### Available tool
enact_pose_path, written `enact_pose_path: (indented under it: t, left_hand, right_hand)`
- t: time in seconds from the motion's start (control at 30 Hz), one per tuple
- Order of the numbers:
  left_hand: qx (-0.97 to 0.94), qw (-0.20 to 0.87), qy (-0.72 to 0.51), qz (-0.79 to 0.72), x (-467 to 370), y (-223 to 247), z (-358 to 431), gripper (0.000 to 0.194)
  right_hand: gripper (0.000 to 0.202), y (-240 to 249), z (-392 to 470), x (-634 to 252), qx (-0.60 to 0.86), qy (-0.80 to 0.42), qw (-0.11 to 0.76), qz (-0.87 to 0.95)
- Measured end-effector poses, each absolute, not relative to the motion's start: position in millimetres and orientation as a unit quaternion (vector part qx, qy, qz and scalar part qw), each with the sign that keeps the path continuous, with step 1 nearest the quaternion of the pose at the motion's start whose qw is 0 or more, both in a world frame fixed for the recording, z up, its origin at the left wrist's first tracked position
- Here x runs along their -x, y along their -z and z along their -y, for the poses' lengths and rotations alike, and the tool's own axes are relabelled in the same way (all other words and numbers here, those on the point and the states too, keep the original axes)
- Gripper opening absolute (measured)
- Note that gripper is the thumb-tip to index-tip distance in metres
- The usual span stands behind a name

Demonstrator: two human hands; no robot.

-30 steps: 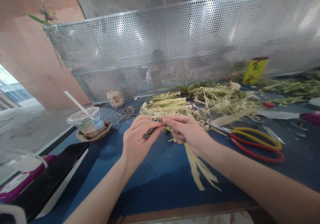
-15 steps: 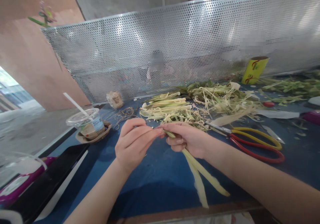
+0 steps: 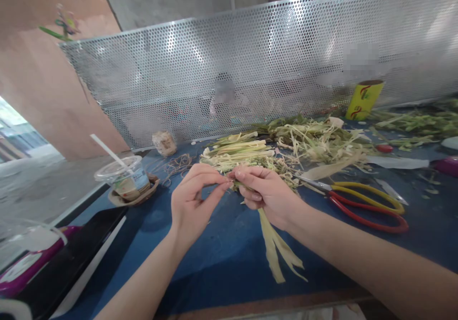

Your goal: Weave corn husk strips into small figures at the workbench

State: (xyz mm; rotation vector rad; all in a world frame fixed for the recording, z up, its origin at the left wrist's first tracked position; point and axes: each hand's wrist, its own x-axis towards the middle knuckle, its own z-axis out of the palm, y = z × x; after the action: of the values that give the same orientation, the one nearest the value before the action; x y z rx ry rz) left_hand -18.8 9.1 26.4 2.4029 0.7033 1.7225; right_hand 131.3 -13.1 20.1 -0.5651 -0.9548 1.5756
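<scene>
Pale green leaf strips (image 3: 274, 243) hang below my right hand (image 3: 263, 189), whose fingers are wrapped round their upper end. My left hand (image 3: 200, 196) meets it at the fingertips, thumb and forefinger pinched together at the tip of the bundle; what lies between them is too small to make out. Behind the hands lies a row of pale green stalks (image 3: 243, 151), with a heap of shredded plant bits (image 3: 282, 168) beside it. Scissors with yellow and red handles (image 3: 368, 205) rest on the blue table right of my right hand.
On the left stand a lidded plastic cup with a straw (image 3: 130, 181) and a black tray (image 3: 71, 258). Tangled twine (image 3: 177, 165) lies near a wrapped roll (image 3: 164, 143). Leaves (image 3: 315, 141), a yellow tube (image 3: 364, 100) and a knife (image 3: 397, 162) are farther back.
My left hand has turned, so its thumb and forefinger now show in a pinch. The hanging strips have swung left and hang more steeply.
</scene>
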Motion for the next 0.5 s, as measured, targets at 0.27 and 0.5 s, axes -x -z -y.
enact_pose_path:
  t: [0.27, 0.5]
  left_hand:
    - [-0.749, 0.251, -0.55, -0.272, 19.6, -22.7, -11.2, 0.006]
    - [-0.747, 0.249, -0.557, -0.266, 23.7, -25.9, -10.8, 0.003]
  right_hand:
    - [0.019, -22.7, 7.9, -136.3, 0.233, -0.673, 0.541, 0.447]
    - [0.011, -24.7, 7.0, -139.3, 0.219, -0.658, 0.552, 0.464]
